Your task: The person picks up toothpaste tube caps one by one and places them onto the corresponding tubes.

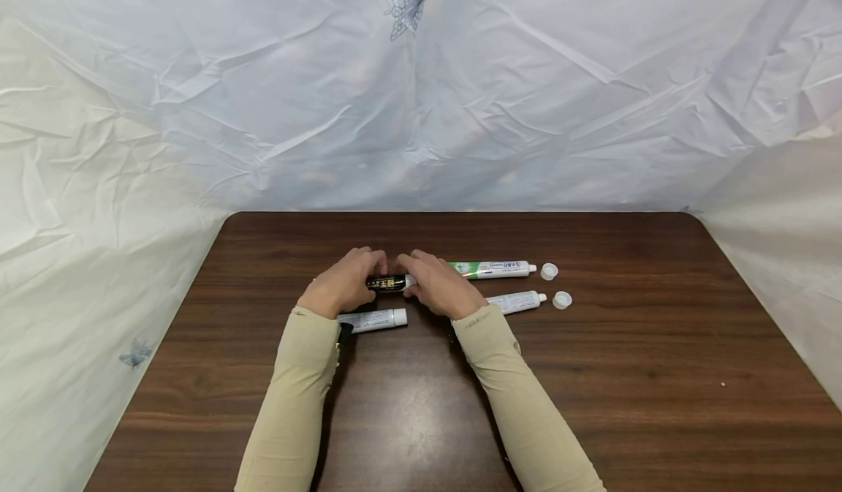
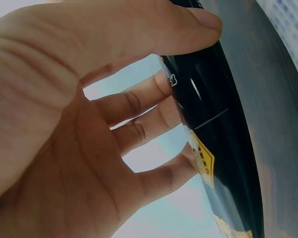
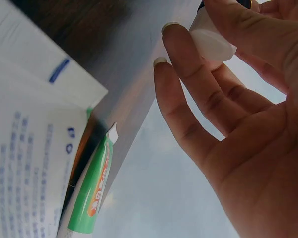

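Across the black tube (image 1: 393,283) runs gold lettering (image 1: 381,284), "王".

Thumb and Fingers Meet at a White Cap

A right hand (image 3: 253,144), palm toward the camera, holds a white cap (image 3: 213,43) between thumb and fingers at the upper right. Two fingers reach past the cap, their nails catching the light. A sliver of a black tube (image 3: 245,3) shows at the cap's far end, mostly hidden by the thumb. At left, a white printed tube (image 3: 27,134) looms close to the lens, its blurred blue lines of text too soft to read and a short blue bar near its flat end. Just beside it, a green tube (image 3: 89,198) with an orange patch lies on the dark table (image 3: 134,59) before a pale backdrop (image 3: 154,173).
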Available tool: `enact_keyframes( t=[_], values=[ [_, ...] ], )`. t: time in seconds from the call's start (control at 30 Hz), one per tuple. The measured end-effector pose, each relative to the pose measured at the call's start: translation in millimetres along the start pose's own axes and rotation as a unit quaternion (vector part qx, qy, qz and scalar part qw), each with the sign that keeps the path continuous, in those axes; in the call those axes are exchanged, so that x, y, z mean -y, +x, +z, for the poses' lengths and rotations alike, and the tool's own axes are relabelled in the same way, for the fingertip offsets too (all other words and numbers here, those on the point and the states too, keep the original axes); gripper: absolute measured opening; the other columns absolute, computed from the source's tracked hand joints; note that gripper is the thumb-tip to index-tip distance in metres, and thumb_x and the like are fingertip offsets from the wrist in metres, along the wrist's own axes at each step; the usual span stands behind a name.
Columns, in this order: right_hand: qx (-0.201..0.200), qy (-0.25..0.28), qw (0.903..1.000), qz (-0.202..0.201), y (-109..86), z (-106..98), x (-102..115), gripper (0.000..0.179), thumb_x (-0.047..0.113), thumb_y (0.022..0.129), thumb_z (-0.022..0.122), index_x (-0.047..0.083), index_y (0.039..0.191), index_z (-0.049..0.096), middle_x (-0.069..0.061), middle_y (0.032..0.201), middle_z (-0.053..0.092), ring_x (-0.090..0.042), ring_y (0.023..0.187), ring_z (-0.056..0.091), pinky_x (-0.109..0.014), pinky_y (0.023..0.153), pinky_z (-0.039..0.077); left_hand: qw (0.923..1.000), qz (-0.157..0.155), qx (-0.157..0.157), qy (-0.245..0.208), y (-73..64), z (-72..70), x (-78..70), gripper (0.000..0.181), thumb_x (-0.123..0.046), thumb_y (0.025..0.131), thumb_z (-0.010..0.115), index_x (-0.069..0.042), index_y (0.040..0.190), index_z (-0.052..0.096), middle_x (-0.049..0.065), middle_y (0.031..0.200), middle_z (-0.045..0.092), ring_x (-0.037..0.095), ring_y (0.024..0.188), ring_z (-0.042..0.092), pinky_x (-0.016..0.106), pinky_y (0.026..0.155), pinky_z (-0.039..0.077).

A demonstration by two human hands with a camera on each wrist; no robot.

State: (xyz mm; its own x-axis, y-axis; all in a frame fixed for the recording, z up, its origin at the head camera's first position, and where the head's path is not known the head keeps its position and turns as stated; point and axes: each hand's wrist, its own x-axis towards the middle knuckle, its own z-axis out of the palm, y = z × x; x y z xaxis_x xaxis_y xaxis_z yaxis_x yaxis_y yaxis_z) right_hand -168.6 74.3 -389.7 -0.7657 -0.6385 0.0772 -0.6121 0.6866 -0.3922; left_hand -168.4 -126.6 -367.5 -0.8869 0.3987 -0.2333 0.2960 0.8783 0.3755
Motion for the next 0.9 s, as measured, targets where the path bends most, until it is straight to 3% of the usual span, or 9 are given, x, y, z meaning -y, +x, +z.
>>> enact_keyframes(
  t=[0.5, 0.9],
  values=[
    [0.02, 0.012, 0.9997, 0.007, 3.6, 0.5, 0.8, 0.038, 0.011, 0.096, 0.072, 0.011, 0.132, 0.061, -0.007, 0.123, 0.07, -0.022, 0.107, 0.068, -0.035, 0.085, 0.056, 0.9999, -0.006, 0.012, 0.003, 1.4, 1.0, -0.1, 0.027, -0.002, 0.09, 0.075, -0.013, 0.11, 0.06, 0.009, 0.118, 0.058, 0.026, 0.113, 0.054, 0.042, 0.089, 0.051],
    [0.037, 0.01, 0.9992, 0.012, 4.3, 1.6, 0.5, 0.026, 0.008, 0.098, 0.068, 0.01, 0.123, 0.064, -0.006, 0.111, 0.072, -0.016, 0.09, 0.067, -0.03, 0.07, 0.05, 1.0, -0.002, 0.003, 0.009, 2.0, 3.2, 0.5, 0.027, 0.0, 0.089, 0.076, -0.012, 0.108, 0.061, 0.009, 0.117, 0.059, 0.026, 0.113, 0.055, 0.042, 0.09, 0.051]
  ],
)
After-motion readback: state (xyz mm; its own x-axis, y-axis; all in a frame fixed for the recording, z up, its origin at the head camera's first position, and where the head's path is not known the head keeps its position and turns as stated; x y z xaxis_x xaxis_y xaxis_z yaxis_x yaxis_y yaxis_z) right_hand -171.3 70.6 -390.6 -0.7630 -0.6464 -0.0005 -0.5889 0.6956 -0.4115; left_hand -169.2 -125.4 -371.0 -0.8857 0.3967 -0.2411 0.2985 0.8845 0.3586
